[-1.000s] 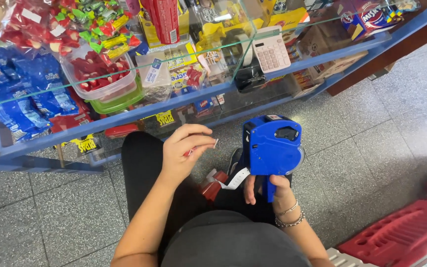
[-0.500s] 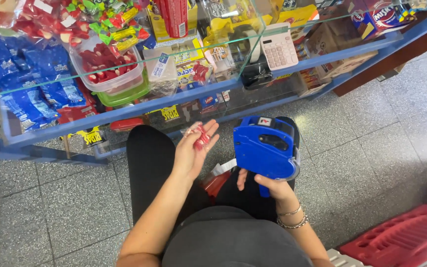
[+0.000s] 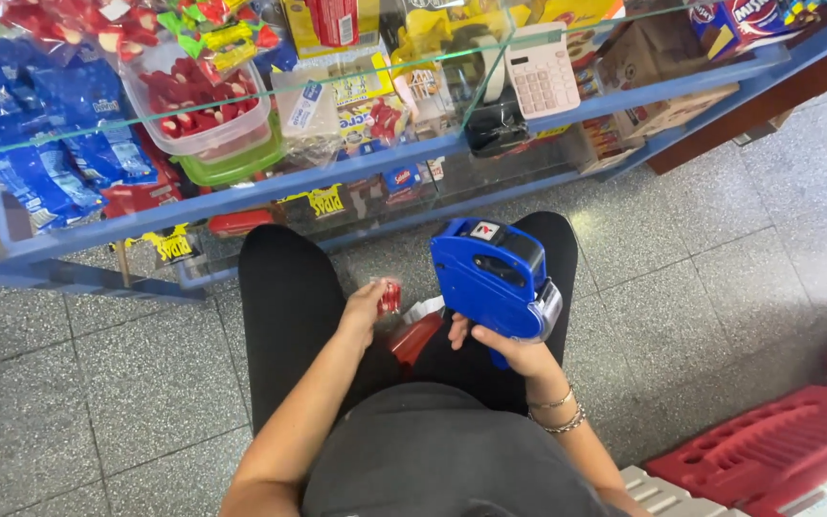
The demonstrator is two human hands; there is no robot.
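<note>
Her right hand (image 3: pixel 509 349) was wrapped around the grip of the blue price-label gun (image 3: pixel 492 278) — rigid plastic, probably light, best held by that handle. Over her lap, the left hand (image 3: pixel 368 311) pinched a small red sweet packet (image 3: pixel 390 297) — crinkly, likely slippery.

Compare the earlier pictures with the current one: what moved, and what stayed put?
The left hand, raised toward the shelf earlier, has dropped to the lap with the small red packet in its fingers. The right hand still grips the blue price-label gun, held upright. The glass display shelf is unchanged.
</note>
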